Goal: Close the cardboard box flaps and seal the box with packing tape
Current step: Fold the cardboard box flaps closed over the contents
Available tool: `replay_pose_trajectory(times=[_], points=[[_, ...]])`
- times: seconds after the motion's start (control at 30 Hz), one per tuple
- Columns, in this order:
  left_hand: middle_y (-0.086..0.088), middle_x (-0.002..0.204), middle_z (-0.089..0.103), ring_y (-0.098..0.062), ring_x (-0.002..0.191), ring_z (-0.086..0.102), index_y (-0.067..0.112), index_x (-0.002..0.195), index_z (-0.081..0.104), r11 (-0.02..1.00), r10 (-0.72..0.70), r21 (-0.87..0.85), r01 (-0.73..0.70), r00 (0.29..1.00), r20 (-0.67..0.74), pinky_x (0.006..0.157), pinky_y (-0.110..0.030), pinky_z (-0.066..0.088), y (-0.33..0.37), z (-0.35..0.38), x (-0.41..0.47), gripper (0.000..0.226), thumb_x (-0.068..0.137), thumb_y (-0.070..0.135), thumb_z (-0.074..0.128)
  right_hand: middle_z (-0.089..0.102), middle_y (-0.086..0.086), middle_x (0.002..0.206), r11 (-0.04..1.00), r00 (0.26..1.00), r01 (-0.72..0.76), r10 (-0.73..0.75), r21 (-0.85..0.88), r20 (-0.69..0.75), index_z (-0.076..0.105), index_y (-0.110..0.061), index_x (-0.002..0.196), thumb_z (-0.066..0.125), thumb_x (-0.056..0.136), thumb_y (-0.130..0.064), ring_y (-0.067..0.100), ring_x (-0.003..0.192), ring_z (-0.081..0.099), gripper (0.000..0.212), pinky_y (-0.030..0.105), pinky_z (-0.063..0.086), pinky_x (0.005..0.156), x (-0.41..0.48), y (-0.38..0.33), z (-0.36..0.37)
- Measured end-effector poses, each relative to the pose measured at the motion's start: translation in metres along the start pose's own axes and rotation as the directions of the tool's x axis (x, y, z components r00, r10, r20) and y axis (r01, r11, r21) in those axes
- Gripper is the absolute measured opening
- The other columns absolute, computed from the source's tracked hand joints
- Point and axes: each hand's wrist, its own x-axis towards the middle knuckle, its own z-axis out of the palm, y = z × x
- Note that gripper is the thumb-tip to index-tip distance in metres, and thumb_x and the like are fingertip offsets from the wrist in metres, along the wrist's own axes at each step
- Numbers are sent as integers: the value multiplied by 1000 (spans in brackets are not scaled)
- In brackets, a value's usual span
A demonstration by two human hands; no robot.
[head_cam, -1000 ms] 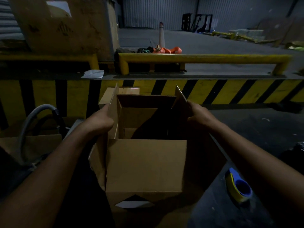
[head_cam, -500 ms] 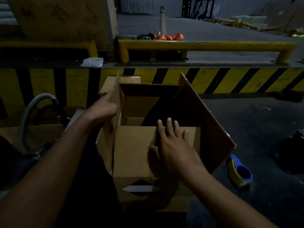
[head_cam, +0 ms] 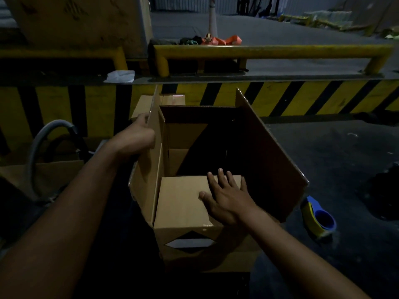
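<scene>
I see the dark concrete floor [head_cam: 336,152] carrying the cardboard box [head_cam: 185,212], with a tape dispenser [head_cam: 317,219] at its three o'clock.

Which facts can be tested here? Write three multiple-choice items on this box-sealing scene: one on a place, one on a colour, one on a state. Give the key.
1. Where does the tape dispenser lie?
A. On the floor to the right of the cardboard box
B. Inside the box
C. In the left hand

2. What colours are the stripes on the barrier behind the box?
A. Red and white
B. Yellow and black
C. Green and grey

3. What is the right hand doing?
A. Gripping the tape dispenser
B. Hanging free in the air
C. Lying flat, fingers spread, on the near flap

Key: 1 A, the tape dispenser rests on the floor right of the cardboard box. 2 B, the barrier is striped yellow and black. 3 C, the right hand presses the near flap, while the left hand holds the left flap.
</scene>
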Motion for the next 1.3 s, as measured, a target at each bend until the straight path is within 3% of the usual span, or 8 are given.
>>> replay_pose_trajectory(times=[0.3, 0.43, 0.6, 0.77, 0.83, 0.97, 1.1, 1.3], points=[[6, 92, 45, -18, 83, 51, 37, 154, 27, 999, -8, -54, 3, 995, -99, 67, -36, 50, 12, 12, 9, 80, 92, -9, 48, -16, 0, 162, 996, 996, -25, 17, 86, 92, -6, -32, 156, 12, 93, -71, 26, 148, -21, 76, 58, -15, 113, 17, -7, -4], [10, 90, 44, -10, 78, 47, 34, 155, 28, 990, 23, -135, -36, 995, -97, 59, -28, 39, 10, 16, 12, 78, 94, -9, 49, -10, 3, 164, 970, 999, -24, 32, 243, -27, -3, -29, 157, 22, 98, -63, 25, 149, -15, 72, 53, -7, 117, 55, -14, -40], [-14, 149, 37, -20, 99, 46, 41, 158, 11, 993, 8, -114, 0, 998, 65, 68, -34, 42, 6, 2, 18, 91, 93, -11, 49, -1, 9, 165, 963, 902, 82, 38, 258, -430, 8, -21, 157, 35, 101, -50, 27, 150, -6, 68, 52, 3, 119, 137, -10, -104], [-12, 162, 22, -24, 114, 47, 42, 158, 2, 994, 11, -113, -2, 997, 80, 72, -31, 43, 0, -3, 22, 91, 96, -7, 50, -1, 13, 164, 998, 963, -44, 53, 40, -264, 10, -19, 157, 32, 101, -52, 37, 149, -8, 68, 66, -4, 114, 206, 6, -118], [-9, 165, 18, -32, 138, 36, 41, 157, 2, 988, 17, -153, -5, 997, 75, 88, -35, 41, -4, -1, 25, 93, 95, -9, 49, 23, 17, 159, 997, 958, -63, 50, -36, -282, 27, -17, 152, 30, 101, -52, 41, 149, 6, 62, 70, -3, 110, 212, 8, -111], [-3, 165, 17, -30, 145, 26, 44, 157, 1, 985, 35, -169, -22, 997, 74, 98, -41, 36, -7, 1, 26, 95, 94, -10, 49, 51, 17, 133, 993, 980, -62, 42, -99, -196, 58, -19, 123, 32, 101, -50, 37, 131, 42, 46, 76, 4, 106, 213, 6, -98], [1, 166, 16, -24, 146, 24, 40, 158, 1, 984, 46, -176, -35, 997, 62, 97, -34, 32, -6, 3, 26, 94, 94, -10, 49, 37, 19, 143, 999, 999, -42, 42, 0, 10, 46, -23, 134, 32, 101, -50, 38, 135, 32, 45, 69, 18, 108, 219, 16, -73], [-5, 163, 23, -17, 121, 36, 39, 158, 2, 986, 41, -162, -32, 998, 53, 97, -37, 37, -5, 5, 26, 94, 94, -6, 53, -10, 15, 164, 993, 980, -115, 108, 26, 170, 2, -27, 157, 25, 103, -51, 37, 149, -9, 64, 64, -3, 113, 225, 16, -46]])
